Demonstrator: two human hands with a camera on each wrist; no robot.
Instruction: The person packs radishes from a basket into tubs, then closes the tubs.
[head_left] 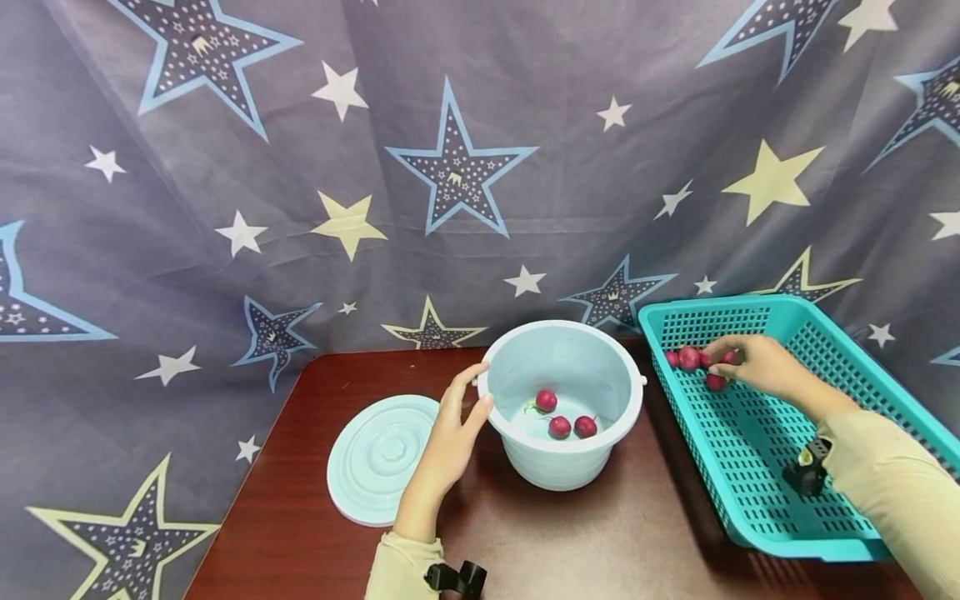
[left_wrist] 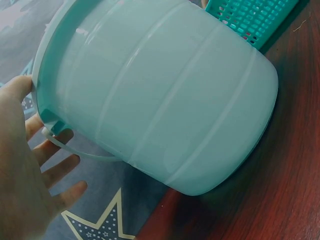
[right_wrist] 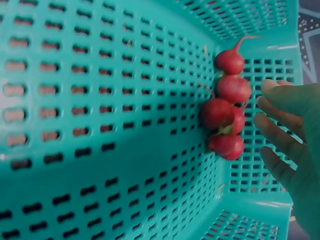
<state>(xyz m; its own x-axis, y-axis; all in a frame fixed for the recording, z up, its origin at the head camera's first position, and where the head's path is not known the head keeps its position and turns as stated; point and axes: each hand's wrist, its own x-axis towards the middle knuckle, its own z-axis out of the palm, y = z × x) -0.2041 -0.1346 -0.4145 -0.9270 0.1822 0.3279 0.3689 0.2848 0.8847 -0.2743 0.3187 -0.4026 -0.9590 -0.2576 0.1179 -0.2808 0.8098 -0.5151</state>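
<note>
A light blue bucket (head_left: 558,468) (left_wrist: 165,95) stands mid-table with three red radishes (head_left: 560,426) on its bottom. My left hand (head_left: 463,410) (left_wrist: 22,170) is open against the bucket's left side, thumb on the rim and fingers spread. To the right lies a teal perforated basket (head_left: 750,467) (right_wrist: 100,100) with several radishes (head_left: 688,358) (right_wrist: 225,112) bunched in its far corner. My right hand (head_left: 742,360) (right_wrist: 287,125) reaches into that corner. Its fingers are stretched out right beside the radishes and grip none.
The bucket's round lid (head_left: 382,458) lies flat on the dark wooden table (head_left: 600,542), left of my left hand. A star-patterned cloth (head_left: 450,167) hangs behind the table and drapes past its left edge. The basket's corner (left_wrist: 250,17) nearly touches the bucket.
</note>
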